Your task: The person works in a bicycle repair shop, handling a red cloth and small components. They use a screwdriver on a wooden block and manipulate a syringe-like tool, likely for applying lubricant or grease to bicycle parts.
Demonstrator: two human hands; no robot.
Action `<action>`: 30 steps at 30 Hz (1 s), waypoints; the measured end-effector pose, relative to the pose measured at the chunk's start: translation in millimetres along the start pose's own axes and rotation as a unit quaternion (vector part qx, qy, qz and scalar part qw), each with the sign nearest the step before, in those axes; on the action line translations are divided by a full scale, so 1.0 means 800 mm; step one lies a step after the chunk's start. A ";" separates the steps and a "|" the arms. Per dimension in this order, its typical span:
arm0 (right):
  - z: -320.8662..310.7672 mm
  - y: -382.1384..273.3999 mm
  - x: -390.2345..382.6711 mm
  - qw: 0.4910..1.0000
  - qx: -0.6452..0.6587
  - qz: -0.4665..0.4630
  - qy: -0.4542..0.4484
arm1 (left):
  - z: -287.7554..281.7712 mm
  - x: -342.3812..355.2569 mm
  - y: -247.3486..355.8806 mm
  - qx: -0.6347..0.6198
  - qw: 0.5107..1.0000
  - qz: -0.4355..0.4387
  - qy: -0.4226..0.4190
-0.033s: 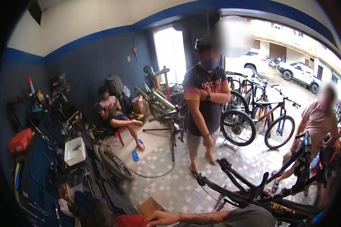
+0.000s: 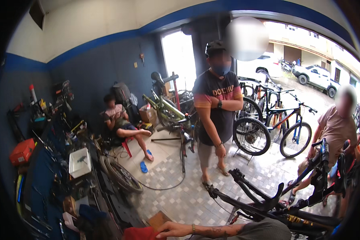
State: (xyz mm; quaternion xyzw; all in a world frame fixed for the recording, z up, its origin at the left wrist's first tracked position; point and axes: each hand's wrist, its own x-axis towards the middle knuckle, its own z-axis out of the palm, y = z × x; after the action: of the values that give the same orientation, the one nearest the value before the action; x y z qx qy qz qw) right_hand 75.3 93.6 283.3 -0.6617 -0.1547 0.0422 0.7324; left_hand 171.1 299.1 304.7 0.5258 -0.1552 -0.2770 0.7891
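My left hand [image 2: 173, 229] rests on a red cloth [image 2: 139, 233] that the lower edge cuts off, so I cannot tell what the cloth is. My right hand is out of the picture, its forearm hidden under a grey sleeve [image 2: 264, 231]. The black bike frame [image 2: 268, 200] runs off at the lower right corner. The tools on the left bench [image 2: 48, 188] are too small and dark to tell apart.

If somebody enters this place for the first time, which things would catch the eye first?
Likely the standing person in a dark shirt and helmet at the centre, arms folded. Next, the black bike frame at the lower right, close to the camera, and the row of parked bikes by the open doorway behind. At the bottom edge, one hand rests on a red cloth.
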 end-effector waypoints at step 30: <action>-0.060 -0.066 -0.042 0.904 -0.336 -0.018 0.262 | 0.077 0.066 -0.070 0.391 0.891 0.219 -0.081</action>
State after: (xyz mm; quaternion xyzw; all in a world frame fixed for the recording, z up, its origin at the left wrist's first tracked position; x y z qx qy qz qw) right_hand 49.0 32.6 325.4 -0.8527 0.0264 -0.2004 0.4817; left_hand 164.6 205.0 275.3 0.7201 -0.4254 -0.0563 0.5452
